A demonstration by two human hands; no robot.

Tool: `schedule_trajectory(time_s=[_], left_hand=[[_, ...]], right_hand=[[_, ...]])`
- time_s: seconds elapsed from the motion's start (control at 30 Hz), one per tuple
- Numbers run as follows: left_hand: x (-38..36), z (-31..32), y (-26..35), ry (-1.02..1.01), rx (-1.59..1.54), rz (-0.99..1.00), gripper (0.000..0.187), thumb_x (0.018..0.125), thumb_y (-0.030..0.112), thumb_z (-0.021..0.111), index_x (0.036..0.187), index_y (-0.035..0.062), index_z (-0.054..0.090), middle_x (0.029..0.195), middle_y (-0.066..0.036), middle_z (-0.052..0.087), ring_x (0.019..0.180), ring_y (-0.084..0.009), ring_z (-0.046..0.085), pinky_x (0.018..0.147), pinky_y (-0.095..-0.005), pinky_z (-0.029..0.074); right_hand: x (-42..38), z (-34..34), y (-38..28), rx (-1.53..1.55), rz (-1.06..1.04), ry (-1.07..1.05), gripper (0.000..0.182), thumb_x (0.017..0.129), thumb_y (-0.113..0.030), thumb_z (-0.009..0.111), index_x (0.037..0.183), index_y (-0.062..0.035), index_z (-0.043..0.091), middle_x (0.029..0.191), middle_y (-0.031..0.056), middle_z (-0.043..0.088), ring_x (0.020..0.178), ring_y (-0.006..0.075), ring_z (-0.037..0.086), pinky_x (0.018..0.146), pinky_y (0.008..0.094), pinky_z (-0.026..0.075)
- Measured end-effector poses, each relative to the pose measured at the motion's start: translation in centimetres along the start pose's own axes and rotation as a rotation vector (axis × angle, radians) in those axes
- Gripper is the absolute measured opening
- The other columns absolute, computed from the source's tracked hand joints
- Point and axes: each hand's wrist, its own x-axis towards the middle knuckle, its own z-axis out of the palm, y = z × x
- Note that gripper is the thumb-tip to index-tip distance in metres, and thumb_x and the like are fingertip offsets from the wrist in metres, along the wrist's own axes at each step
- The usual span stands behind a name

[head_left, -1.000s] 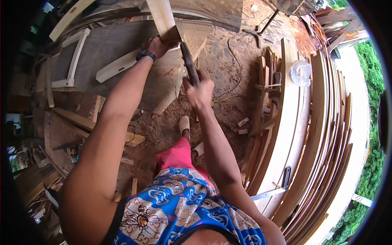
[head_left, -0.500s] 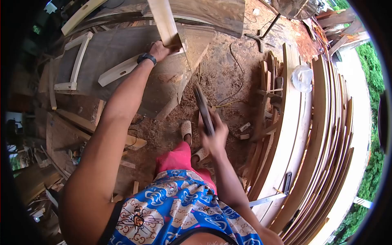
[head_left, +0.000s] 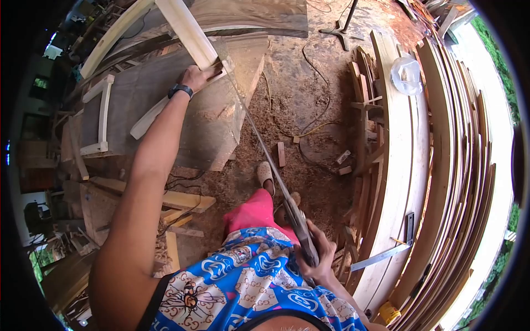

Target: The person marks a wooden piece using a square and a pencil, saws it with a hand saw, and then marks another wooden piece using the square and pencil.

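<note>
The handsaw (head_left: 265, 149) runs as a long thin line from your right hand (head_left: 316, 259), low at about 5 o'clock in the view, up toward 11 o'clock, where its tip meets the pale wooden board (head_left: 185, 30). The blade touches the board right at the spot where your left hand (head_left: 197, 76) presses it down. So the saw lies between your two hands, handle end close to your body, far end at the board.

Your right hand is closed around the saw's dark handle, fingers wrapped tight, arm pulled in near your hip. Your left hand lies with fingers curled over the board's lower end, clamping it against the tabletop (head_left: 160, 99); a dark watch (head_left: 180, 90) sits on that wrist.

The board slants up and away toward 11 o'clock, off the top of the view. The tabletop beneath it is a grey, worn panel with sawdust on it, and a pale curved wooden piece (head_left: 149, 117) lies on it just beside your left forearm, at about 9 o'clock from the saw's middle.

Below the blade the floor (head_left: 309, 105) is covered with shavings, and a cable (head_left: 309, 129) snakes across it. At 3 o'clock, well apart from the saw, long bent planks (head_left: 441, 165) stand stacked on edge, with a clear plastic bag (head_left: 407, 74) resting on them.
</note>
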Motion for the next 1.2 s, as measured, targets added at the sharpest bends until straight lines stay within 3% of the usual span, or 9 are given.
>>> schedule_trajectory(time_s=[0.07, 0.1, 0.13, 0.17, 0.27, 0.37, 0.47, 0.9, 1.2], left_hand=[[0.5, 0.9, -1.0, 0.043, -0.028, 0.061, 0.064, 0.079, 0.052, 0.074, 0.106, -0.0055, 0.076, 0.109, -0.034, 0.071, 0.109, -0.0458, 0.07, 0.094, -0.0475, 0.053], [0.7, 1.2, -1.4, 0.078, -0.055, 0.119, 0.058, 0.082, 0.045, 0.073, 0.103, -0.0085, 0.075, 0.106, -0.037, 0.07, 0.108, -0.0459, 0.069, 0.093, -0.0482, 0.053], [0.7, 1.2, -1.6, 0.08, -0.055, 0.118, 0.058, 0.082, 0.045, 0.073, 0.103, -0.0085, 0.075, 0.106, -0.037, 0.07, 0.108, -0.0459, 0.069, 0.093, -0.0482, 0.053], [0.7, 1.4, -1.6, 0.085, -0.054, 0.117, 0.053, 0.082, 0.04, 0.071, 0.103, -0.0089, 0.074, 0.107, -0.036, 0.069, 0.108, -0.0458, 0.069, 0.093, -0.0485, 0.054], [0.0, 0.8, -1.4, 0.044, -0.047, 0.172, 0.047, 0.085, 0.037, 0.072, 0.106, -0.0046, 0.074, 0.107, -0.034, 0.07, 0.107, -0.0466, 0.069, 0.092, -0.05, 0.055], [-3.1, -1.5, 2.4, 0.094, 0.152, 0.166, 0.054, 0.087, 0.057, 0.072, 0.109, 0.0074, 0.077, 0.106, -0.026, 0.073, 0.102, -0.0482, 0.068, 0.09, -0.054, 0.055], [-4.0, -0.5, 2.4, 0.262, 0.169, 0.146, 0.051, 0.088, 0.056, 0.07, 0.105, 0.0085, 0.077, 0.103, -0.025, 0.074, 0.099, -0.0473, 0.07, 0.087, -0.0567, 0.055], [-2.9, -1.5, 2.5, 0.192, 0.275, 0.136, 0.043, 0.088, 0.053, 0.07, 0.096, 0.011, 0.077, 0.09, -0.019, 0.076, 0.087, -0.0442, 0.073, 0.078, -0.0557, 0.059], [-1.8, -1.0, 1.3, 0.172, 0.334, 0.482, 0.029, 0.099, 0.043, 0.06, 0.103, 0.0182, 0.074, 0.086, -0.016, 0.075, 0.075, -0.0386, 0.074, 0.065, -0.0535, 0.059]], right_hand=[[3.9, 2.0, 0.3, 0.11, 0.06, -0.01, 0.067, 0.079, -0.01, 0.073, 0.143, -0.0031, 0.058, 0.099, 0.0204, 0.077, 0.083, 0.0304, 0.079, 0.079, 0.0342, 0.06], [7.5, 4.0, 2.2, -0.053, -0.037, -0.001, 0.062, 0.082, -0.007, 0.069, 0.142, 0.0023, 0.058, 0.1, 0.0172, 0.078, 0.086, 0.0183, 0.076, 0.082, 0.0309, 0.058], [12.1, 6.5, 2.1, 0.038, 0.038, -0.016, 0.062, 0.082, -0.01, 0.071, 0.142, -0.0002, 0.058, 0.094, 0.0159, 0.077, 0.079, 0.0187, 0.075, 0.077, 0.0314, 0.058], [17.2, 9.3, 3.2, -0.045, -0.082, 0.039, 0.063, 0.078, -0.012, 0.073, 0.139, -0.001, 0.058, 0.09, 0.0223, 0.076, 0.077, 0.0367, 0.075, 0.076, 0.0408, 0.06], [27.0, 13.8, 0.2, 0.033, 0.063, -0.004, 0.058, 0.08, -0.017, 0.072, 0.132, 0.008, 0.061, 0.088, 0.0242, 0.075, 0.079, 0.0337, 0.076, 0.08, 0.0387, 0.06], [27.6, 14.5, -1.1, 0.068, 0.039, 0.041, 0.061, 0.079, -0.02, 0.073, 0.131, 0.01, 0.062, 0.094, 0.0272, 0.075, 0.09, 0.0357, 0.076, 0.088, 0.0398, 0.057], [27.9, 14.3, -1.8, 0.092, 0.071, 0.01, 0.063, 0.078, -0.023, 0.074, 0.13, 0.0105, 0.062, 0.096, 0.0287, 0.075, 0.092, 0.0366, 0.076, 0.089, 0.0404, 0.056], [29.8, 15.4, -3.2, -0.025, -0.015, 0.038, 0.055, 0.081, -0.019, 0.072, 0.129, 0.0054, 0.062, 0.089, 0.0277, 0.073, 0.087, 0.041, 0.075, 0.085, 0.0442, 0.057], [30.5, 15.5, -4.3, -0.05, -0.023, 0.04, 0.054, 0.082, -0.018, 0.073, 0.129, 0.0056, 0.062, 0.09, 0.0267, 0.073, 0.086, 0.0391, 0.075, 0.083, 0.0423, 0.057]])
